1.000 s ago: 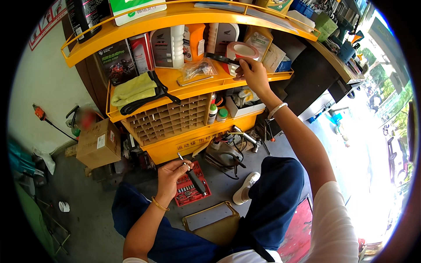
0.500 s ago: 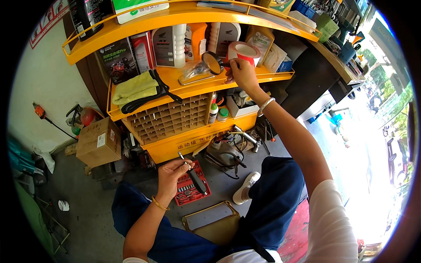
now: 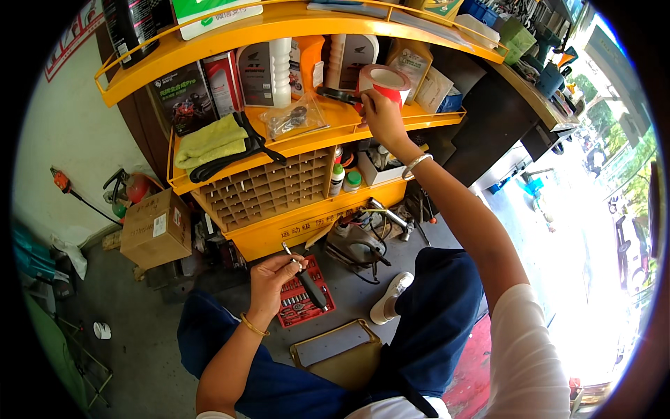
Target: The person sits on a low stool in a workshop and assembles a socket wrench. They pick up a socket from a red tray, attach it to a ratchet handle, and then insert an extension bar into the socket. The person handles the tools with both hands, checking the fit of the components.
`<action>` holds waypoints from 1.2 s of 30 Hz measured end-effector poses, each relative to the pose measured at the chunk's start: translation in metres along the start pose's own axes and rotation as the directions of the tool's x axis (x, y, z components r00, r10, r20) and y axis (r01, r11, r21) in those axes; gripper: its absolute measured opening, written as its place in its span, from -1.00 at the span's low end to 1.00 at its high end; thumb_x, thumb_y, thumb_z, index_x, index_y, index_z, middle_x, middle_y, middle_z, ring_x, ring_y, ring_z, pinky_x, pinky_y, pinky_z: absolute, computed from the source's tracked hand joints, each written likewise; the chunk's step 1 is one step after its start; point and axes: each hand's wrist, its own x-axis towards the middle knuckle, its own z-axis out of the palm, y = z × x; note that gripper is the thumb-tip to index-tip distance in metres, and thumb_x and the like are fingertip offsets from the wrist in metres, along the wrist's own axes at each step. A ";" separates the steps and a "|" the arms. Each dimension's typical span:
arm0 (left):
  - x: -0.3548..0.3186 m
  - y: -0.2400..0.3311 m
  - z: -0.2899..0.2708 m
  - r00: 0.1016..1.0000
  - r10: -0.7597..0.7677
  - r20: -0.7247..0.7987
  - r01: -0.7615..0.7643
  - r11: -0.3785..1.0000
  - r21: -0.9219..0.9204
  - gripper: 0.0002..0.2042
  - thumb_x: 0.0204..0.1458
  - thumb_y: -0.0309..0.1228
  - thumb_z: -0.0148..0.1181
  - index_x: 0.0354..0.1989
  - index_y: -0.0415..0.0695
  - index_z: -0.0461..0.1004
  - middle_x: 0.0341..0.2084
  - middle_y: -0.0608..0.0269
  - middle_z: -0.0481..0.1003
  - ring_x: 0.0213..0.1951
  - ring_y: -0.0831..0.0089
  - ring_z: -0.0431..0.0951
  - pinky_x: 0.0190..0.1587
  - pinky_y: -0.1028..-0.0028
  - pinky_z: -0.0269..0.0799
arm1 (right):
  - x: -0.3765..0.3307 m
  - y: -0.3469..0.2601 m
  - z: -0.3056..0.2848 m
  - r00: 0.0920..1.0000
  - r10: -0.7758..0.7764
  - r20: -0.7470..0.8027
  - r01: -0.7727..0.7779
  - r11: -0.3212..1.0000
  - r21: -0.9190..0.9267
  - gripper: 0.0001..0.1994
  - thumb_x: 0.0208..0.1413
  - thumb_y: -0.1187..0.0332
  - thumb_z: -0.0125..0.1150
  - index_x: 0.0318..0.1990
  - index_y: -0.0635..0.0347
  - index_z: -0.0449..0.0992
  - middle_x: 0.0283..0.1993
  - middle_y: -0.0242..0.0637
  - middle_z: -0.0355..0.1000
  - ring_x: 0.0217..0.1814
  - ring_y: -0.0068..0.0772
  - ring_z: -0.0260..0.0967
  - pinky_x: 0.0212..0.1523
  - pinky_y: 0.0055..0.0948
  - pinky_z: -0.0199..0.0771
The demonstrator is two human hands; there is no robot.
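Note:
My left hand (image 3: 273, 281) is closed on a black-handled screwdriver (image 3: 311, 290), the metal shaft pointing up and away and the handle slanting down to the right. Below it on the floor lies an open red tool case (image 3: 307, 315) with small sockets and bits. Stretched out over the orange shelf, my right hand (image 3: 382, 120) pinches a flat black thing (image 3: 338, 94), seen nearly edge-on; its kind is not clear. Right behind these fingers stands a roll of red and white tape (image 3: 386, 78). A clear plastic bag (image 3: 296, 117) with small metal parts lies left of my hand.
Bottles (image 3: 266, 73) and boxes line the orange shelf (image 3: 307, 143), with a yellow-green cloth (image 3: 209, 143) at its left. Beneath is a cardboard compartment rack (image 3: 269, 185). A carton (image 3: 157, 227), a metal engine-like part (image 3: 352, 244) and a gold-rimmed tray (image 3: 335, 356) are on the floor.
The black thing in my right hand has turned from a round face toward me to nearly edge-on, uncovering the plastic bag. My left hand holds the screwdriver almost unmoved.

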 end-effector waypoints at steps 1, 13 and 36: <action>0.000 0.000 0.000 1.000 -0.001 0.000 0.001 1.000 -0.001 -0.82 0.02 -0.54 0.24 -0.21 -0.34 0.55 -0.32 0.10 0.59 -0.25 0.44 0.59 -0.15 0.54 0.50 | 0.001 0.005 0.003 0.999 -0.036 -0.009 0.036 0.998 -0.047 -0.80 0.23 0.37 -0.03 -0.21 0.37 0.42 -0.43 0.03 0.45 -0.42 -0.08 0.48 -0.42 -0.25 0.52; 0.000 0.002 -0.001 1.000 -0.003 -0.005 0.003 1.000 0.008 -0.83 0.02 -0.53 0.24 -0.21 -0.33 0.55 -0.32 0.10 0.59 -0.24 0.41 0.59 -0.12 0.51 0.50 | 0.008 0.032 0.003 0.975 -0.218 0.037 0.220 0.945 -0.240 -0.84 0.20 0.38 -0.01 -0.19 0.26 0.45 -0.30 0.02 0.47 -0.21 0.06 0.41 -0.22 -0.14 0.39; 0.002 -0.001 0.002 1.000 -0.004 0.018 0.004 1.000 -0.015 -0.81 0.01 -0.54 0.26 -0.21 -0.35 0.55 -0.32 0.08 0.59 -0.23 0.41 0.59 -0.11 0.52 0.49 | 0.032 0.016 -0.009 0.894 -0.050 0.446 0.412 0.485 -0.772 -0.80 0.03 0.45 0.09 -0.17 0.08 0.52 -0.37 -0.16 0.51 -0.26 -0.10 0.50 -0.36 -0.20 0.48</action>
